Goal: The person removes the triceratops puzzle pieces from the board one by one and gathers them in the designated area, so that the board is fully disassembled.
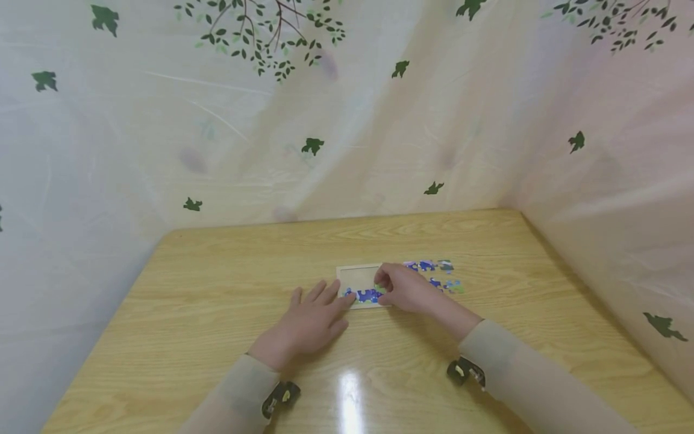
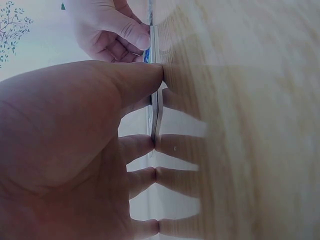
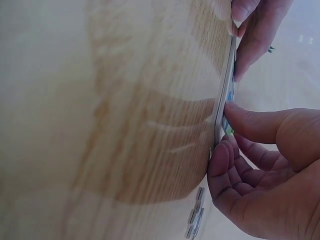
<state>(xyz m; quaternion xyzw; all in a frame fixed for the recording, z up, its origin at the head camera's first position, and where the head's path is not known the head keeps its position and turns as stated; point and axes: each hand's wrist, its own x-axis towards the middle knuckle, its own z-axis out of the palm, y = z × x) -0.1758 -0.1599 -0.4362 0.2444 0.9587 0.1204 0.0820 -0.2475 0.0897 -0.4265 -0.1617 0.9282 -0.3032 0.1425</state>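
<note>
A shallow wooden puzzle frame (image 1: pixel 358 266) lies flat on the table, with joined blue jigsaw pieces (image 1: pixel 367 296) along its near side. My left hand (image 1: pixel 310 322) rests spread at the left end, its fingertips on the table and its index finger reaching over the frame's corner. At the other end, my right hand (image 1: pixel 406 289) has curled fingers, and a greenish puzzle piece (image 3: pixel 229 130) shows between thumb and fingers. Its thumb lies low over the frame in the right wrist view. The hand covers the frame's right end and much of that piece.
Several loose puzzle pieces (image 1: pixel 427 265) lie right of the frame, some of them partly behind the right hand. The wooden table (image 1: pixel 228 259) meets a leaf-printed curtain (image 1: pixel 347 150) at its back and sides. Each wrist wears a small black camera (image 1: pixel 281 398).
</note>
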